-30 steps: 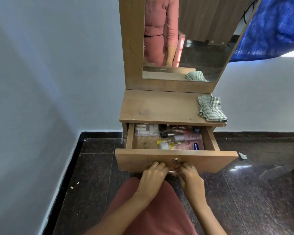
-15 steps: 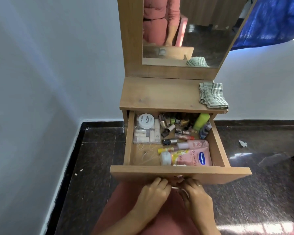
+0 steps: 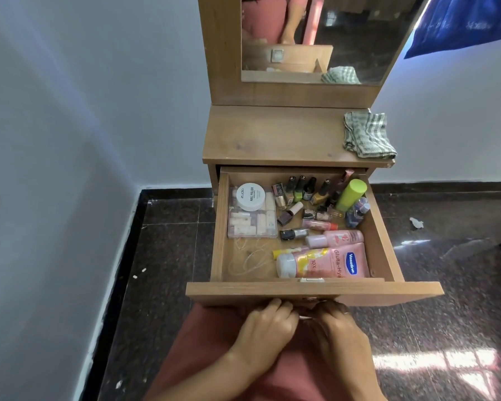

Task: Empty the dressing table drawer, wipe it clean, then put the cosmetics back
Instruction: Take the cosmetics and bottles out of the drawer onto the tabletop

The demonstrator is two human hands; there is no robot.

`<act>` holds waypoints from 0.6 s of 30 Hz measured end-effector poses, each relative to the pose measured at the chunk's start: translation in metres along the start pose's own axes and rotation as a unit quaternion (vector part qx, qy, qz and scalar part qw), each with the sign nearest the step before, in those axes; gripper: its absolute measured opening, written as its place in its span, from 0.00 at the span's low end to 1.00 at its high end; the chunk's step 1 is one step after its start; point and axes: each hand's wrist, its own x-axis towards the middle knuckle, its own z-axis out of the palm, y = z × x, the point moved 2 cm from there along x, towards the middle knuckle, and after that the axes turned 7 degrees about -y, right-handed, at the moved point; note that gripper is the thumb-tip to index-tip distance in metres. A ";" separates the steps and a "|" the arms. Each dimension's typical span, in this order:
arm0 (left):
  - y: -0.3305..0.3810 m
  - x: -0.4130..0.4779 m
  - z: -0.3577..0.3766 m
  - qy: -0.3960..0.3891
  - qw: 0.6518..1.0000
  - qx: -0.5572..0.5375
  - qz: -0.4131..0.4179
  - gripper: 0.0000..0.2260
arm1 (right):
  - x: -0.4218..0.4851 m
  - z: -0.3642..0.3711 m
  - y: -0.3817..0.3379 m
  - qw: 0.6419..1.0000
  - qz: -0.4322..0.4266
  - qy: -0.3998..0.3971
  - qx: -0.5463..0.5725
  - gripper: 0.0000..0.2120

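Observation:
The wooden drawer (image 3: pixel 313 289) of the dressing table (image 3: pixel 272 134) stands pulled far out. Inside lie a pink Vaseline lotion tube (image 3: pixel 327 263), a smaller pink bottle (image 3: pixel 336 238), a white round nail-polish jar (image 3: pixel 250 196) on a clear plastic box (image 3: pixel 252 224), several nail polish bottles (image 3: pixel 301 192), a lime green bottle (image 3: pixel 351 194) and a small blue bottle (image 3: pixel 357 212). My left hand (image 3: pixel 268 328) and my right hand (image 3: pixel 337 328) curl round the handle under the drawer front; the handle itself is mostly hidden.
A green checked cloth (image 3: pixel 368 136) lies folded at the right end of the table top. A mirror (image 3: pixel 315 39) rises behind it. White walls close in left and behind. Dark stone floor (image 3: pixel 460 285) lies to both sides, with a paper scrap (image 3: pixel 416 222) on the right.
The drawer has slid out from half open to nearly full extension, both hands pulling it toward me. More of the cosmetics at the back have come into view.

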 end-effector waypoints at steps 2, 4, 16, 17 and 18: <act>0.001 0.000 -0.001 -0.010 1.000 -0.007 0.002 0.08 | -0.002 -0.003 -0.002 1.000 0.002 -0.025 0.008 0.07; 0.001 -0.001 -0.005 -0.004 1.000 -0.018 0.003 0.03 | -0.003 -0.007 -0.001 0.997 0.027 -0.066 0.020 0.08; -0.038 0.054 -0.085 0.024 0.940 -0.290 -0.179 0.08 | 0.049 -0.105 0.014 0.954 -0.030 -0.077 0.288 0.02; -0.047 0.061 -0.080 -0.015 0.930 -0.306 -0.205 0.08 | 0.062 -0.105 0.018 0.957 -0.017 -0.061 0.282 0.04; -0.054 0.067 -0.074 -0.049 0.922 -0.314 -0.221 0.09 | 0.075 -0.103 0.023 0.960 -0.004 -0.062 0.274 0.05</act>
